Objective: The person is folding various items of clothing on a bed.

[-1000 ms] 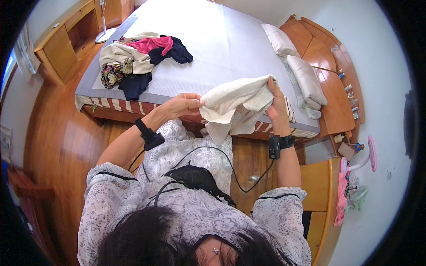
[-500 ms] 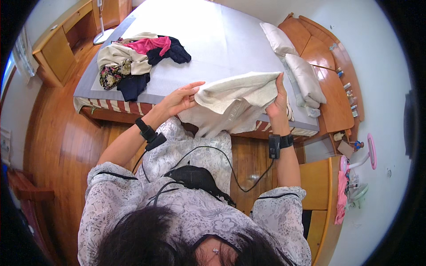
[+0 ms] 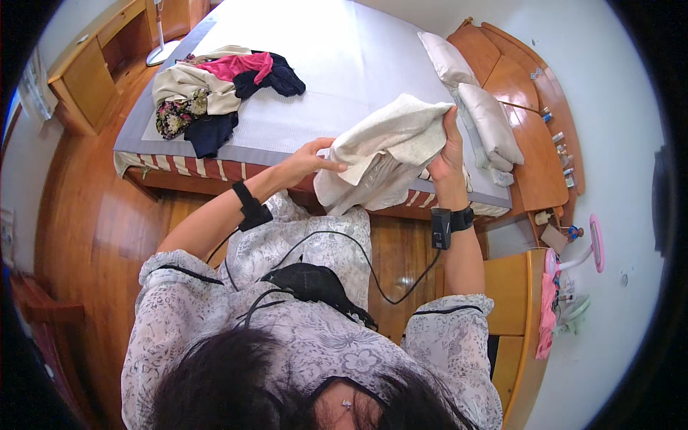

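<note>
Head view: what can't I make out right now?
All in the head view:
Right hand: fingers mostly hidden behind the pale cloth.
Left hand: some fingertips, behind the same cloth.
Clothes pile: lower pieces, covered by upper ones.
White stand: top, cut off by upper edge.
Small items at right: too small.

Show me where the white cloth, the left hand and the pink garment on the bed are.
White cloth (image 3: 390,132): head view, on its upper folds.
Left hand (image 3: 308,160): head view, on the middle of the hand.
Pink garment (image 3: 240,67): head view, on its visible middle.
</note>
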Available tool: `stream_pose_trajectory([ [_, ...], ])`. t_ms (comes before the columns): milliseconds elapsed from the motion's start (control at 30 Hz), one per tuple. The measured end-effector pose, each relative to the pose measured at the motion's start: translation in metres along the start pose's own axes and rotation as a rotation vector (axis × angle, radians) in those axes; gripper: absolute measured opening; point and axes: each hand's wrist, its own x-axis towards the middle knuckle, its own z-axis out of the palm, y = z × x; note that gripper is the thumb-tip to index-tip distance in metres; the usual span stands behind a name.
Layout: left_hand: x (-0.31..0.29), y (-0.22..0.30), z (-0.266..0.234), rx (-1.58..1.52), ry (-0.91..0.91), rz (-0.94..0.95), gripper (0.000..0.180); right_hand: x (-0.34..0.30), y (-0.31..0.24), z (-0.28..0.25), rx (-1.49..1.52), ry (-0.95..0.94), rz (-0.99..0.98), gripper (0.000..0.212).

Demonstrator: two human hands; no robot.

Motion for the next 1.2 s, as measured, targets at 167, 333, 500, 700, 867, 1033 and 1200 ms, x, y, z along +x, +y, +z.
stream_pose_trajectory([
  [167, 0.01, 0.032, -0.01, 0.059, -0.09, 0.02, 0.042, -0.003, -0.015, -0.03, -0.3, 0.04, -0.075, 0.03],
  [333, 0.007, 0.077, -0.017, -0.275, 0.015, 0.162, 0.029, -0.009, -0.019, -0.046, -0.456, 0.147, 0.046, 0.028],
  [500, 0.005, 0.081, -0.02, -0.163, -0.044, 0.007, 0.037, -0.012, -0.015, -0.058, -0.208, 0.239, 0.046, 0.032],
  [700, -0.007, 0.089, -0.053, 0.017, -0.017, -0.03, 0.036, -0.02, -0.027, -0.065, -0.491, 0.141, 0.063, 0.041],
  [867, -0.006, 0.12, -0.063, 0.204, 0.065, 0.065, 0.026, -0.026, -0.042, -0.055, -0.87, -0.065, 0.176, 0.068],
  [1033, -0.004, 0.159, -0.068, 0.242, 0.121, 0.18, 0.021, -0.027, -0.056, -0.044, -1.019, -0.189, 0.197, 0.051],
  [1200, -0.008, 0.219, -0.066, 0.593, 0.151, 0.284, 0.019, -0.015, -0.063, -0.027, -1.455, 0.003, 0.081, 0.023],
])
